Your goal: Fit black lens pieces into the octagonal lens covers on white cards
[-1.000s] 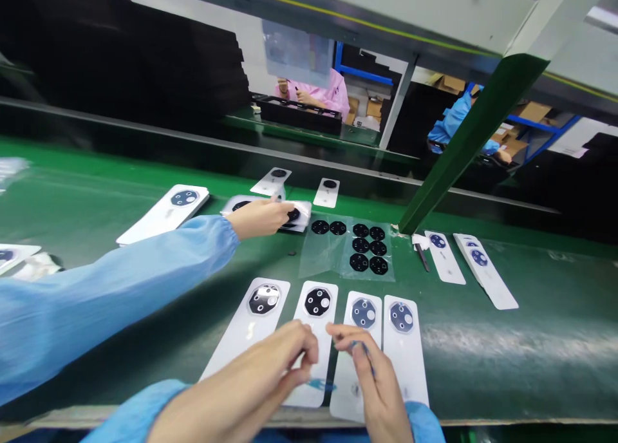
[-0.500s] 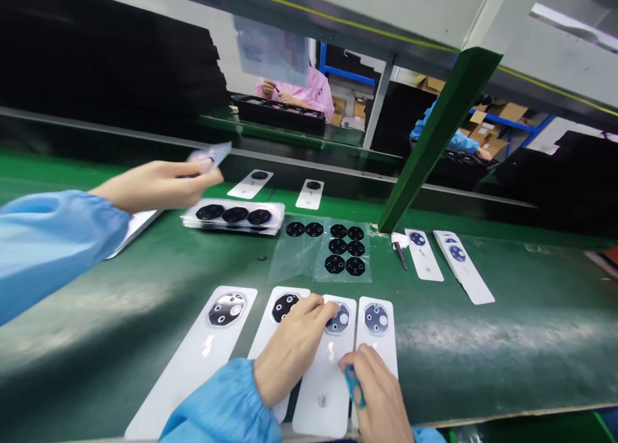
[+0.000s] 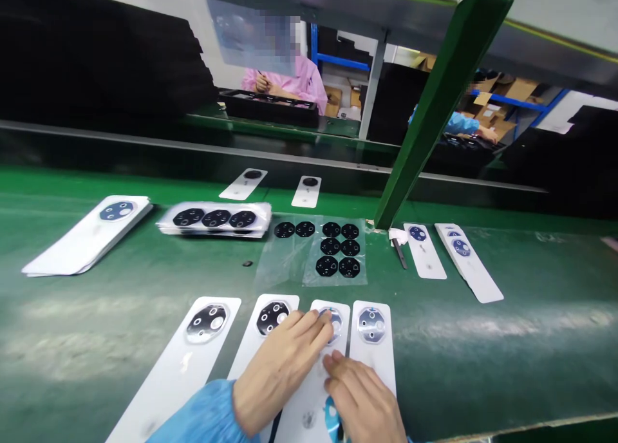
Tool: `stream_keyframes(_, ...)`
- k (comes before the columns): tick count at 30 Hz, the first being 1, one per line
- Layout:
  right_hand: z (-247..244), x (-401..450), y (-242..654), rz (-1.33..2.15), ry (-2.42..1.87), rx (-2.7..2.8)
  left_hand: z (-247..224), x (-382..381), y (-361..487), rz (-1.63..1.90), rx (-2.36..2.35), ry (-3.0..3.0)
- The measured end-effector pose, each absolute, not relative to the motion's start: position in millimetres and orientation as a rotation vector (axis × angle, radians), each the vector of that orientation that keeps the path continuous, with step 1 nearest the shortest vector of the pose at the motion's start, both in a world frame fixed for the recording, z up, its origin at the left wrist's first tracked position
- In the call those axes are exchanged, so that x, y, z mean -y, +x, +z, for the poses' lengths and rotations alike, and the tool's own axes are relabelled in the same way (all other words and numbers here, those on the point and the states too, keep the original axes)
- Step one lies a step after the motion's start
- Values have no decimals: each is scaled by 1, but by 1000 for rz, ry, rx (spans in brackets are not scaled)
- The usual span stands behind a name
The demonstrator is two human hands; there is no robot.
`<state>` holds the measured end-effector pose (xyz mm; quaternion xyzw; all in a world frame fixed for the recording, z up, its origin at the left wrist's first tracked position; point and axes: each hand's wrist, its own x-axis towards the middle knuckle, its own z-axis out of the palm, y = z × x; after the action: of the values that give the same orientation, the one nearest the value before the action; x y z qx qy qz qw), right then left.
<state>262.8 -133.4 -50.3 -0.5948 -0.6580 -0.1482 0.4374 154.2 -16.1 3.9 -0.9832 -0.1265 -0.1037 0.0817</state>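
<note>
A row of white phone back covers lies along the near edge, each with a round lens panel at its top. My left hand (image 3: 284,369), its fingers together and bent, presses on the lens panel of the third cover (image 3: 302,404) from the left and partly hides it. Close beside it, my right hand (image 3: 367,398) is closed around a blue tool (image 3: 331,420), mostly hidden; its fingertips reach the same cover just below the lens panel. To the right is a cover (image 3: 371,356) with a film-like bluish lens panel. Leftward lie two covers with black panels (image 3: 207,323) (image 3: 273,317).
Beyond are clear sheets with black lens discs (image 3: 331,247) and a stack of such sheets (image 3: 215,219). Stacked covers lie left (image 3: 82,237) and right (image 3: 476,269). Dark tweezers (image 3: 399,253) lie by a green post (image 3: 434,121). Co-workers sit opposite, one in a pink sleeve (image 3: 309,85).
Another person's arm at the left has withdrawn, showing the stack of covers there. My right hand has moved up and left, nearer my left hand. The view has shifted slightly.
</note>
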Motion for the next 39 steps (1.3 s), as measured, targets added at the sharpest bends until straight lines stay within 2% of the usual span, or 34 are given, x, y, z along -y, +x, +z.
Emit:
stream_keyframes(10, -35, 134, 269, -399, -1513, 1716, 12, 14, 164, -217, 487, -3026)
stream_keyframes(14, -24, 137, 277, -330, -1510, 1891, 11, 6, 162, -346, 494, -3171)
stream_keyframes(21, -25, 137, 276, -344, -1516, 1856, 11, -19, 176, -479, 739, -3456)
stream_keyframes(39, -22, 140, 270, -410, -1594, 1855, 2, -17, 182, -350, 345, -3452)
